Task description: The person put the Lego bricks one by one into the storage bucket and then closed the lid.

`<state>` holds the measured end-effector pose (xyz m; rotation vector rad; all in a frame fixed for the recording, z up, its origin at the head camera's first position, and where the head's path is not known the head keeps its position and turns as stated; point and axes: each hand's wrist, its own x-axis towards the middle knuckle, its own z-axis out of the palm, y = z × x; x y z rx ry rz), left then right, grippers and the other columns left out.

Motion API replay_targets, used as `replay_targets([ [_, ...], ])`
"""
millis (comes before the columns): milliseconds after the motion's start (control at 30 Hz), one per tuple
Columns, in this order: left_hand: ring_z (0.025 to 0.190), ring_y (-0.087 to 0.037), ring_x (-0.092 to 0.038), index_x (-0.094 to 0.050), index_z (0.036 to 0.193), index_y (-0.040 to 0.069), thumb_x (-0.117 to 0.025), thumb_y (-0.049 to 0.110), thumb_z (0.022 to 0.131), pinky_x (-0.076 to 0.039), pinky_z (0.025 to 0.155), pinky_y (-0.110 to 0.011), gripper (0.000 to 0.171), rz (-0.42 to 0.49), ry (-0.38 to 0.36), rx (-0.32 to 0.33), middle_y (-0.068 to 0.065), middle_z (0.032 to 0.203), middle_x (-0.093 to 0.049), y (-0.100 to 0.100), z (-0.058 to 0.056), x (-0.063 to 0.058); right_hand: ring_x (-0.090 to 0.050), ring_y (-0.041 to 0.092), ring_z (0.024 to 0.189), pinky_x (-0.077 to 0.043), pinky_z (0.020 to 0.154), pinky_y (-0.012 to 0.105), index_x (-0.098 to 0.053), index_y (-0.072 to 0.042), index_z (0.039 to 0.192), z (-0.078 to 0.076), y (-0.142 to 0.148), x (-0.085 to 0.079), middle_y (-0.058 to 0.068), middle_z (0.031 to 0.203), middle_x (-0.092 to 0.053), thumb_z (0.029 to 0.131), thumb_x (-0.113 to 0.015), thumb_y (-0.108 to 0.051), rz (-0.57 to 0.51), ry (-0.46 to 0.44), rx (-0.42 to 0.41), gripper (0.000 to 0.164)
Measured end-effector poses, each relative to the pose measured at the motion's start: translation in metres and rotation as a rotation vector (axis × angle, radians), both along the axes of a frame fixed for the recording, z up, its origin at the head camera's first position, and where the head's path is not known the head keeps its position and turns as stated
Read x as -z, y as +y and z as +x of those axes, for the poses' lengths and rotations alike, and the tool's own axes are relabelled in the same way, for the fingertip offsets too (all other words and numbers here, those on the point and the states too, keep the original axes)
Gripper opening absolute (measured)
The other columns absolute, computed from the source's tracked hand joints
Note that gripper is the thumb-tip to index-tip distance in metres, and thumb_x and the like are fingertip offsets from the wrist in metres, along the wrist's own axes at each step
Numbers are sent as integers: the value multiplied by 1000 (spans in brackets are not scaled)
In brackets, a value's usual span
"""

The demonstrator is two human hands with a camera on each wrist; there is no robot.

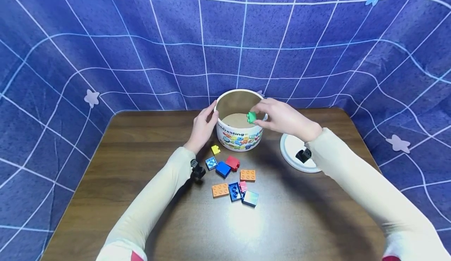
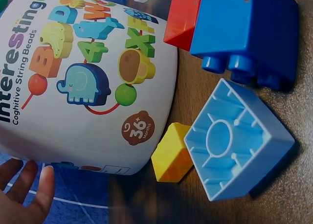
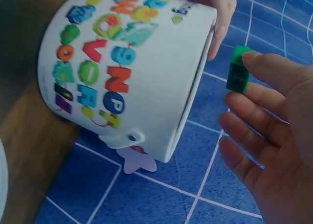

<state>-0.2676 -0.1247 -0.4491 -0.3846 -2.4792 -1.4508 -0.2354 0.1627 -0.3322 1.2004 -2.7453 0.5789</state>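
Above the mouth of a white printed bucket (image 1: 239, 137), my right hand (image 1: 278, 115) pinches a small green building block (image 1: 251, 117) between thumb and fingers. The right wrist view shows this block (image 3: 238, 70) just outside the rim line, apart from the bucket. My left hand (image 1: 203, 128) rests its fairly straight fingers against the bucket's left side near the rim. On the table by the bucket's foot lie a yellow block (image 1: 215, 149), a light blue block (image 2: 220, 136) turned hollow side up, a blue block (image 1: 223, 169) and a red block (image 1: 232, 162).
A round white lid (image 1: 294, 153) lies right of the bucket, partly under the right forearm. Nearer me are two orange blocks (image 1: 248, 175), a dark blue upturned block (image 1: 235, 191), a pink block (image 1: 243, 186) and a pale-topped block (image 1: 250, 198). Blue patterned cloth (image 1: 225, 30) hangs behind the table.
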Motion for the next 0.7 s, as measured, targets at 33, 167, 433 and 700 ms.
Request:
replay_targets([
  [33,142,-26,-51,-49,156,12,-54,26,110,-39,119,-39,49,0,3,-2,-14,151,-57,0,0,0,-63,25,103,-55,90,42,-74,-8,115,-4,-2,-1,5,111,-71,97,-76,-20,5,1,2,21],
  [167,142,-25,-50,-49,157,13,-54,26,110,-39,120,-39,49,-5,5,-5,-13,152,-56,0,0,1,-62,25,105,-52,95,45,-73,-8,114,-19,-10,-3,5,109,-69,97,-75,-20,29,-6,25,21],
  [433,144,-26,-49,-48,157,14,-54,27,109,-37,121,-39,49,-11,-2,-9,-13,153,-55,0,-1,2,-64,31,108,-53,97,48,-72,-3,119,-45,-17,-5,13,115,-69,97,-76,-22,67,-47,98,30],
  [700,143,-26,-50,-49,156,13,-55,26,109,-38,120,-40,49,-16,1,-19,-13,152,-56,0,-1,2,-65,31,108,-55,95,48,-71,-2,122,-60,-22,-1,15,118,-69,97,-75,-21,76,-74,126,32],
])
